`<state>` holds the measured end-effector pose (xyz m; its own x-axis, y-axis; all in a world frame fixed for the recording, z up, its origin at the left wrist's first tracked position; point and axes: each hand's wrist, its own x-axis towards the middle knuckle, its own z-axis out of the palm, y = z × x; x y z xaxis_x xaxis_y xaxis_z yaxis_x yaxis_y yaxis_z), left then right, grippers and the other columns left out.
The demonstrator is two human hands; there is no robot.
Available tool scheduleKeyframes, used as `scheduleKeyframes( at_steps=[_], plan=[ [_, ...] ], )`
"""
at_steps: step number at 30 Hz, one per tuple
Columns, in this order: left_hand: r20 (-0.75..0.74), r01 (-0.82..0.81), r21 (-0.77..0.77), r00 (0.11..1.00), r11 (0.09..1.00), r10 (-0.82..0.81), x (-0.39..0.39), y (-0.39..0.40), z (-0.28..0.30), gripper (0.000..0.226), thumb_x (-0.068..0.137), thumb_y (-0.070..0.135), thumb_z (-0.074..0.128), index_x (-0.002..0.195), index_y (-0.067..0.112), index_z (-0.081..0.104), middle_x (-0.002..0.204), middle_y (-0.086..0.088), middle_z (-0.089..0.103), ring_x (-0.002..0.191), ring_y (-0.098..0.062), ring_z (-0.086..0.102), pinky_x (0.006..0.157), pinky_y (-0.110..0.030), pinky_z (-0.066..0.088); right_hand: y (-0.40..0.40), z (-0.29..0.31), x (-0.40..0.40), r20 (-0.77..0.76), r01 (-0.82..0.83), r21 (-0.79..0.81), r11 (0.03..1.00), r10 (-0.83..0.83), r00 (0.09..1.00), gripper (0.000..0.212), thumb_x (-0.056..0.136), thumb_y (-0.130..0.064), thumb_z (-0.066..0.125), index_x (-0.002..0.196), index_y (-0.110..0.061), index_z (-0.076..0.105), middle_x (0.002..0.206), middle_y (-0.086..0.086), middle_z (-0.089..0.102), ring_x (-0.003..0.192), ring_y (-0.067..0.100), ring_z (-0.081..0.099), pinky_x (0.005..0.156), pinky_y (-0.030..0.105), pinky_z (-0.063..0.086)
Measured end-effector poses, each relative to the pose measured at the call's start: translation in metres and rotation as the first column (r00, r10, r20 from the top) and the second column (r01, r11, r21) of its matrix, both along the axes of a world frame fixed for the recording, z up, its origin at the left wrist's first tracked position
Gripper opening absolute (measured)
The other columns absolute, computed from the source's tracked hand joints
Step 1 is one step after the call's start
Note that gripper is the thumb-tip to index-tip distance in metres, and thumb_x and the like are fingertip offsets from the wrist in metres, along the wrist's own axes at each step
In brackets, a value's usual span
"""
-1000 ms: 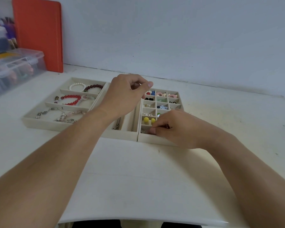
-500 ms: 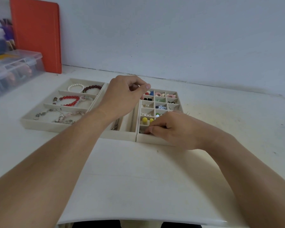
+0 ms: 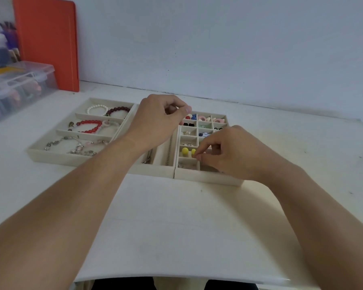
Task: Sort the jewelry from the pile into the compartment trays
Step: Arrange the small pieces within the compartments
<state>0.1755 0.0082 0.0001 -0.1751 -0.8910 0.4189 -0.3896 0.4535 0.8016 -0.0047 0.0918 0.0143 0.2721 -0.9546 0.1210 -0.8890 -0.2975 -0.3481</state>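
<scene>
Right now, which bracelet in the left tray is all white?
The pearl bracelet in the farthest compartment, beside the dark red one; the others are red or silver.

My left hand [image 3: 157, 122] hangs at about 11 o'clock from frame centre, fingers curled in, thumb tip [image 3: 186, 109] laid against the bent forefinger and pointing toward 3 o'clock. I cannot tell whether anything sits in that pinch. Its bare forearm runs down to 7 o'clock. My right hand [image 3: 228, 152] sits at about 2 o'clock, knuckles up, fingertips [image 3: 198, 156] pinched together and aimed toward 9 o'clock; what they hold is too small to see. Its forearm leaves toward 4 o'clock.
</scene>
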Motion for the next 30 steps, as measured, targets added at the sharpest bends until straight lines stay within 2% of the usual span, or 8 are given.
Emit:
scheduleKeyframes(
  at_steps=[4,9,14,16,18,21,27,30],
  plan=[
    [-0.001,-0.003,0.001,1.000,1.000,0.003,0.000,0.000,0.000,0.011,0.093,0.026,0.070,0.088,0.020,0.078,0.068,0.004,0.071,0.055,0.004,0.057,0.056,-0.003,0.036,-0.003,-0.005,0.012,-0.088,0.021,-0.084,0.996,-0.028,0.996,0.009,0.081,-0.044,0.069,0.082,-0.037,0.074,0.064,-0.019,0.058,0.067,0.001,0.053,0.060,0.027,0.040],
    [-0.007,-0.008,0.004,1.000,1.000,0.008,0.000,0.001,0.003,0.011,0.093,0.024,0.069,0.087,0.021,0.078,0.069,0.001,0.072,0.054,0.004,0.056,0.056,-0.003,0.036,-0.006,0.001,0.025,-0.209,-0.020,-0.107,0.994,-0.003,0.978,0.006,0.084,-0.038,0.071,0.087,-0.041,0.075,0.068,-0.021,0.051,0.071,0.002,0.048,0.056,0.020,0.033],
    [-0.014,0.007,0.000,1.000,1.000,-0.007,0.001,0.003,0.005,0.011,0.093,0.022,0.069,0.089,0.018,0.078,0.067,0.003,0.071,0.052,0.007,0.057,0.055,-0.002,0.036,-0.005,0.007,0.033,-0.358,-0.073,-0.107,0.992,0.030,0.933,0.014,0.090,-0.041,0.064,0.095,-0.047,0.076,0.067,-0.021,0.047,0.084,0.009,0.053,0.062,0.028,0.035],
    [-0.017,0.012,-0.004,1.000,1.000,-0.012,0.001,0.003,0.006,0.011,0.093,0.021,0.069,0.089,0.017,0.078,0.066,0.007,0.069,0.052,0.008,0.058,0.055,-0.002,0.037,-0.004,0.007,0.035,-0.383,-0.072,-0.125,0.990,0.019,0.924,0.017,0.089,-0.039,0.062,0.095,-0.044,0.077,0.073,-0.017,0.055,0.087,0.013,0.059,0.065,0.029,0.039],
    [-0.014,0.012,-0.014,1.000,1.000,-0.012,0.001,0.003,0.006,0.010,0.093,0.021,0.069,0.089,0.017,0.078,0.064,0.009,0.068,0.052,0.008,0.058,0.055,-0.002,0.037,-0.004,0.006,0.036,-0.401,-0.052,-0.137,0.989,-0.008,0.916,0.017,0.088,-0.039,0.061,0.093,-0.039,0.077,0.082,-0.012,0.065,0.089,0.017,0.062,0.066,0.030,0.043],
    [-0.006,0.013,-0.022,1.000,1.000,-0.013,0.001,0.003,0.007,0.010,0.093,0.022,0.069,0.089,0.019,0.078,0.064,0.010,0.068,0.055,0.008,0.060,0.056,-0.001,0.037,-0.004,0.006,0.035,-0.413,-0.025,-0.132,0.991,-0.032,0.910,0.016,0.087,-0.039,0.062,0.089,-0.034,0.077,0.085,-0.007,0.069,0.088,0.018,0.062,0.065,0.030,0.043],
    [0.003,0.009,-0.015,1.000,1.000,-0.009,0.001,0.003,0.007,0.010,0.093,0.024,0.069,0.087,0.022,0.077,0.065,0.008,0.069,0.051,0.007,0.056,0.055,-0.002,0.035,-0.003,0.006,0.035,-0.339,0.017,-0.093,0.996,-0.048,0.939,0.009,0.086,-0.037,0.067,0.088,-0.036,0.075,0.080,-0.014,0.064,0.083,0.013,0.057,0.064,0.029,0.041],
    [0.009,0.008,-0.016,1.000,1.000,-0.008,0.001,0.003,0.006,0.010,0.093,0.025,0.069,0.086,0.024,0.077,0.065,0.008,0.070,0.051,0.006,0.056,0.056,-0.002,0.035,-0.003,0.005,0.034,-0.278,0.025,-0.072,0.997,-0.044,0.959,0.009,0.084,-0.034,0.068,0.088,-0.038,0.076,0.072,-0.018,0.055,0.073,0.005,0.050,0.061,0.028,0.041]
  ],
)
